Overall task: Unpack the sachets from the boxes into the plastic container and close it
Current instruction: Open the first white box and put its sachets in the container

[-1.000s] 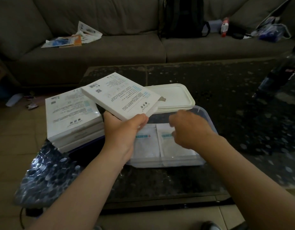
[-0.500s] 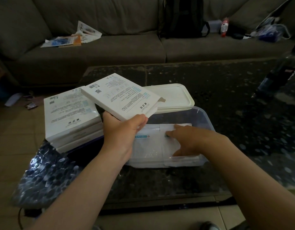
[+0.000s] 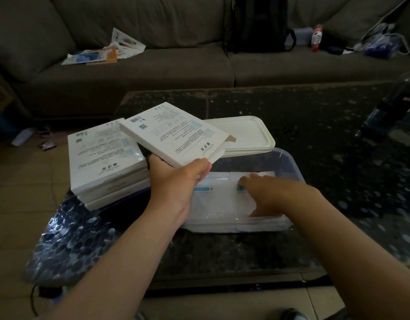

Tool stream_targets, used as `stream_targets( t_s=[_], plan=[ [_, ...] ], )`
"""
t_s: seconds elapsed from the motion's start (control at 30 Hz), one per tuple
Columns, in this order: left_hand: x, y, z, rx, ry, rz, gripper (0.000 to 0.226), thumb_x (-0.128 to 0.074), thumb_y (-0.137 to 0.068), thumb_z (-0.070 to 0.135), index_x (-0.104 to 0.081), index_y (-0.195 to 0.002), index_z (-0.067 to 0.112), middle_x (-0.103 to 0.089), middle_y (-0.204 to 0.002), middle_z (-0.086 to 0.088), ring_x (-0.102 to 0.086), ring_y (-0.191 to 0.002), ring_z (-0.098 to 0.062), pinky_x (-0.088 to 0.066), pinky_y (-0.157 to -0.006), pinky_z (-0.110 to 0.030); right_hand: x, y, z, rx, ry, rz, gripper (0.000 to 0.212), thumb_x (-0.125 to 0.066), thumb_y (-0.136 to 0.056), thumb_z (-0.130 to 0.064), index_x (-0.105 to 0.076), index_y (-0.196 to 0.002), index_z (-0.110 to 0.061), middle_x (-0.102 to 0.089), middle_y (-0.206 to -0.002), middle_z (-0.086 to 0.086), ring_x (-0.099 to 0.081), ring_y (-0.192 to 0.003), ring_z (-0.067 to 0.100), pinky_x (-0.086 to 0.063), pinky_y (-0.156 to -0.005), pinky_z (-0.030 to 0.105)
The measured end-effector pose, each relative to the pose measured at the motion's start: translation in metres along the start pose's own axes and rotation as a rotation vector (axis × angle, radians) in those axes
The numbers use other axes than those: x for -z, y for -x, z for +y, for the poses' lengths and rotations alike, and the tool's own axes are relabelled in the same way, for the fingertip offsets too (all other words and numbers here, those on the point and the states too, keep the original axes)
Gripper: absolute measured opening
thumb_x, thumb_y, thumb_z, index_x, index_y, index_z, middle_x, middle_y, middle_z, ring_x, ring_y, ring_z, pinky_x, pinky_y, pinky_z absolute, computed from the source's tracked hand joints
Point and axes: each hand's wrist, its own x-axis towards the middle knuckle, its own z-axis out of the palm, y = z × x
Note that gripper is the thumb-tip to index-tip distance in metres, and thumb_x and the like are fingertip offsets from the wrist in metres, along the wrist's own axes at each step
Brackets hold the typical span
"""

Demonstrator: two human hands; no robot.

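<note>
Here, the left hand [image 3: 175, 183] grips a flat white box [image 3: 174, 135], thumb over its near edge and fingers curled beneath. The box is tilted above the left end of the clear plastic container [image 3: 290, 161], and its end flap hangs open. The right hand [image 3: 268, 192] reaches down into the container, fingers stretched out flat on the right-hand one of the sachets [image 3: 211, 204] lying side by side on its floor. In this dim light I cannot be sure whether the thumb catches the sachet's edge. The container's white lid [image 3: 248, 132] lies just behind it on the dark table [image 3: 303, 121]. A stack of boxes [image 3: 102, 162] sits to the left, touching nothing the hands hold.
</note>
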Motion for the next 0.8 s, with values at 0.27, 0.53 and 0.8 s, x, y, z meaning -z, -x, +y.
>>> stream_targets(
  t_s=[0.27, 0.53, 0.8],
  plan=[
    [0.000, -0.002, 0.000, 0.014, 0.036, -0.043, 0.075, -0.080, -0.080, -0.010, -0.051, -0.143, 0.018, -0.074, -0.128, 0.001, -0.074, -0.114, -0.017, -0.064, -0.082, -0.033, 0.006, 0.005, 0.000, -0.005, -0.115, 0.205, 0.054, -0.071, -0.084, -0.042, -0.051, -0.134, -0.031, -0.054, -0.135, -0.004, -0.053, -0.122, 0.020, -0.046, -0.102, 0.040],
    [-0.008, 0.004, 0.007, 0.057, 0.138, -0.113, 0.059, -0.072, -0.089, -0.009, -0.061, -0.138, 0.024, -0.078, -0.120, 0.004, -0.074, -0.111, -0.012, -0.063, -0.081, -0.030, 0.022, 0.020, -0.023, 0.123, -1.183, 0.664, 0.009, -0.063, -0.094, -0.020, -0.068, -0.095, -0.027, -0.070, -0.075, -0.005, -0.069, -0.063, 0.010, -0.056, -0.054, 0.022],
    [-0.008, 0.008, 0.007, 0.048, 0.120, -0.200, 0.052, -0.069, -0.092, -0.007, -0.063, -0.133, 0.024, -0.078, -0.119, 0.003, -0.074, -0.113, -0.013, -0.063, -0.082, -0.029, 0.027, 0.029, -0.026, 0.186, -1.652, 0.416, 0.020, -0.056, -0.098, -0.012, -0.067, -0.112, -0.021, -0.071, -0.076, 0.011, -0.064, -0.058, 0.022, -0.052, -0.055, 0.031]
  ],
)
